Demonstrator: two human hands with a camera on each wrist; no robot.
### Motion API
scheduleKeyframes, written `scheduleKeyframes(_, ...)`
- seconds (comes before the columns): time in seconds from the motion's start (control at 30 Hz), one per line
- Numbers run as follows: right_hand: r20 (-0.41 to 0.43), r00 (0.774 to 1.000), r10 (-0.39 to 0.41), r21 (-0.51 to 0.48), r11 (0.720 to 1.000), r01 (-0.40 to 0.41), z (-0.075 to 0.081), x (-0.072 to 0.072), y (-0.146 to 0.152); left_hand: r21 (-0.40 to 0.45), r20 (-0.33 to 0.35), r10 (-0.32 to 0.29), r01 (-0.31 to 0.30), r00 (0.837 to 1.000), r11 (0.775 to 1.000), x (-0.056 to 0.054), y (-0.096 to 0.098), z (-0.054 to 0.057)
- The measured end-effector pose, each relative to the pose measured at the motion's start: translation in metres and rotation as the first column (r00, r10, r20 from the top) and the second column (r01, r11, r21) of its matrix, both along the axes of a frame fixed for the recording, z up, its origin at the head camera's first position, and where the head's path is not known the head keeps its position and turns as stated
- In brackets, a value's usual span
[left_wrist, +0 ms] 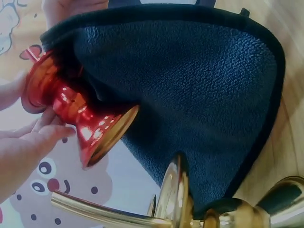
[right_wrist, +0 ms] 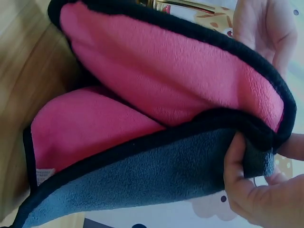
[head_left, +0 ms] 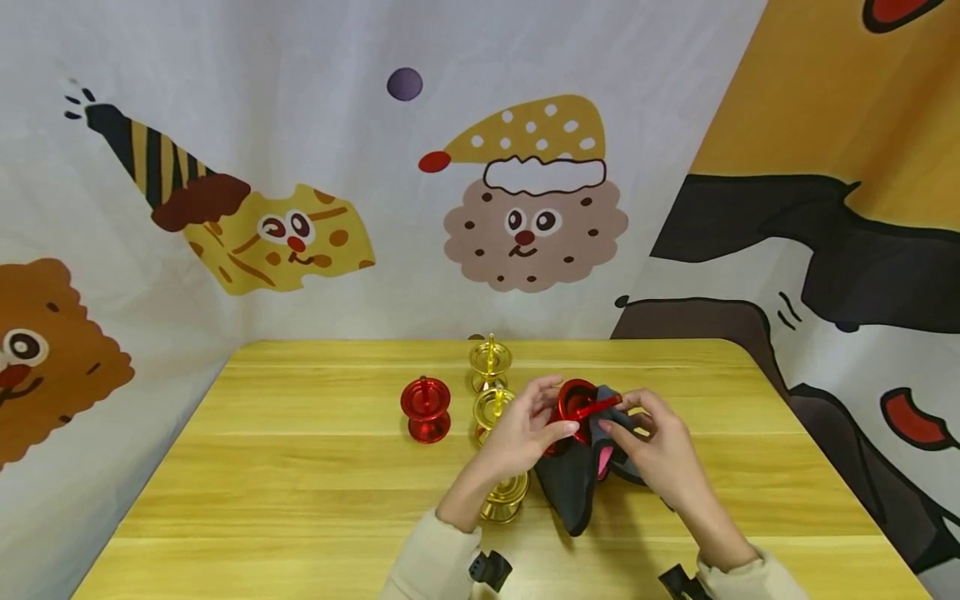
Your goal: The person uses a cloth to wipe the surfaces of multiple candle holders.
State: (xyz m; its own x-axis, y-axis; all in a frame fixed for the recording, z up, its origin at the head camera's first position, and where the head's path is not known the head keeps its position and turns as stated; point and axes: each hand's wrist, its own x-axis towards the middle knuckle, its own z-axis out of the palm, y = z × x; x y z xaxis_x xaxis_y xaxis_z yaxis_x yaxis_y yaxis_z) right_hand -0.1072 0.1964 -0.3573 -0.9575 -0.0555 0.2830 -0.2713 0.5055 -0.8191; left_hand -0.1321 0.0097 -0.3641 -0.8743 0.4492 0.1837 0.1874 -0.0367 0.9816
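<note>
My left hand [head_left: 521,429] grips a shiny red metal candle holder [head_left: 573,396], tilted with its spike pointing right. In the left wrist view, the fingers hold this red candle holder [left_wrist: 71,102] near its cup end, and its flared foot faces the lower right. My right hand [head_left: 656,442] pinches a cloth [head_left: 566,483] beside the spike. The cloth is dark grey-blue on one face and pink on the other, with black edging. In the right wrist view, thumb and fingers grip the folded cloth [right_wrist: 156,166] at its right end. Part of the candle holder is hidden by the cloth.
Another red candle holder [head_left: 426,408] stands upright left of the hands. A gold candle holder [head_left: 491,358] stands at the back, a second [head_left: 487,408] nearer, and a third [head_left: 506,500] by the left wrist. A printed curtain [head_left: 337,308] hangs behind the wooden table [head_left: 262,483].
</note>
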Motion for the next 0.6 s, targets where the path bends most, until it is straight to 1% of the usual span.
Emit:
scheduleKeyframes(0.17, -0.046, 0.998, -0.051, 0.038, 0.998, 0.053, -0.003, 0.002, -0.001, 0.021, -0.041, -0.015, 0.016, 0.999, 1.0, 0.002, 0.004, -0.005)
scheduleKeyframes(0.23, -0.047, 0.997, -0.057, 0.041, 0.997, 0.059, -0.002, 0.003, -0.002, 0.023, -0.055, -0.01, 0.011, 0.998, 1.0, 0.0, 0.007, -0.013)
scheduleKeyframes(0.37, -0.065, 0.996, -0.057, 0.05, 0.997, 0.06, -0.001, 0.005, -0.003, 0.017, -0.029, 0.02, -0.02, 0.999, 1.0, 0.001, 0.009, -0.015)
scheduleKeyframes(0.43, -0.104, 0.994, -0.035, 0.068, 0.997, 0.042, 0.0, 0.004, -0.003, -0.006, -0.04, 0.014, -0.014, 0.999, 1.0, 0.001, 0.007, -0.014)
scheduleKeyframes(0.5, -0.162, 0.987, 0.013, 0.099, 0.995, 0.004, 0.0, 0.001, 0.0, -0.044, -0.052, -0.019, 0.017, 0.998, 0.999, 0.001, 0.005, -0.012)
scheduleKeyframes(0.53, -0.201, 0.978, 0.048, 0.122, 0.992, -0.024, 0.001, -0.001, 0.001, -0.068, -0.053, -0.037, 0.033, 0.998, 0.997, 0.001, 0.004, -0.011)
scheduleKeyframes(0.6, -0.268, 0.953, 0.14, 0.163, 0.982, -0.098, 0.002, -0.005, 0.004, -0.122, -0.054, -0.082, 0.075, 0.995, 0.99, 0.001, 0.002, -0.008)
